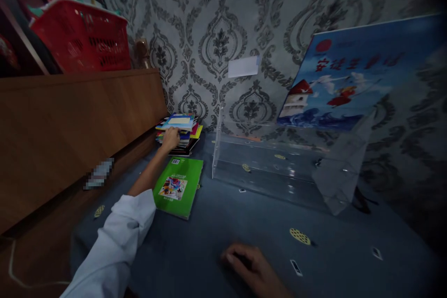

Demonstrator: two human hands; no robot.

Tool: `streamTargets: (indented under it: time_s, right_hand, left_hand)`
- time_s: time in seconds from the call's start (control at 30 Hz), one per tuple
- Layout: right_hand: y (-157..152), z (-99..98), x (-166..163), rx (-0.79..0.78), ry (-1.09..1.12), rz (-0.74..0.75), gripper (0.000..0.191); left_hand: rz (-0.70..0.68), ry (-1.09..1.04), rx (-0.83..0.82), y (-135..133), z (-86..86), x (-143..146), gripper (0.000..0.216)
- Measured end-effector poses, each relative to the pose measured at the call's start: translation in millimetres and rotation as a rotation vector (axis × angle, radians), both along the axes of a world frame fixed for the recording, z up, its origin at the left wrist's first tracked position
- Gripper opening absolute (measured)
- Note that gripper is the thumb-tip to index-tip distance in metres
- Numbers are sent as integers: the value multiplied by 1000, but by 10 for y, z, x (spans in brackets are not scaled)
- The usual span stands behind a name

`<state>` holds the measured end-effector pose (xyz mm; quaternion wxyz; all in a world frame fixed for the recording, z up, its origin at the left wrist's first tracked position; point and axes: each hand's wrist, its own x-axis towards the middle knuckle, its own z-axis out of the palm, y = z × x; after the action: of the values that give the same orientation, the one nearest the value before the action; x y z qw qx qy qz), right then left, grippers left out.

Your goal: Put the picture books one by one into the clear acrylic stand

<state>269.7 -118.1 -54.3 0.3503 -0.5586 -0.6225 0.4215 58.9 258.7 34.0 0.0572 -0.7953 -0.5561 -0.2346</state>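
Observation:
My left hand point(171, 138) reaches far forward to a stack of colourful books point(181, 131) by the wall, its fingers closed on the edge of books in the upper part of the stack. A green book point(179, 186) lies flat on the blue patterned cloth point(216, 223) beside my left forearm. My right hand point(249, 263) rests low on the cloth, fingers curled down, with nothing seen in it. A clear acrylic book rack point(279, 167) stands to the right. A large blue picture book point(352, 79) leans upright in it.
A wooden headboard or cabinet side point(70, 135) runs along the left, with a red plastic basket point(82, 35) on top. Patterned grey wallpaper point(223, 32) fills the back, with a small white label point(243, 66) stuck on it.

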Motion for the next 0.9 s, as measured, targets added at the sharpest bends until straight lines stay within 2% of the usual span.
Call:
streamTargets:
  time_s: [0.1,0.17,0.37,0.47,0.57,0.7,0.9]
  right_hand:
    - [-26,9,-1,45,-13,-36,61]
    - [-36,18,-2,51,-15,-30,59]
    - [-7,-10,-1,-1,1,2,65]
    - [13,-22,-4,-32,1,8,67]
    - [28,2,-4,-41,9,42,68]
    - [43,18,2,-7,10,57,65]
    - [50,-18,-1,28,49,31,63]
  left_hand:
    - [10,-35,6,64,-26,-40,35]
    - [18,-54,6,-7,-147,-130,34]
    - [-5,-30,-93,-495,-803,-433,39]
    - [-49,10,-182,-603,-1027,-474,45]
    - [-68,34,-248,-582,-1104,-469,45]
    - [-64,41,-271,-592,-1107,-459,46]
    - [-59,44,-254,-836,-1145,-463,47]
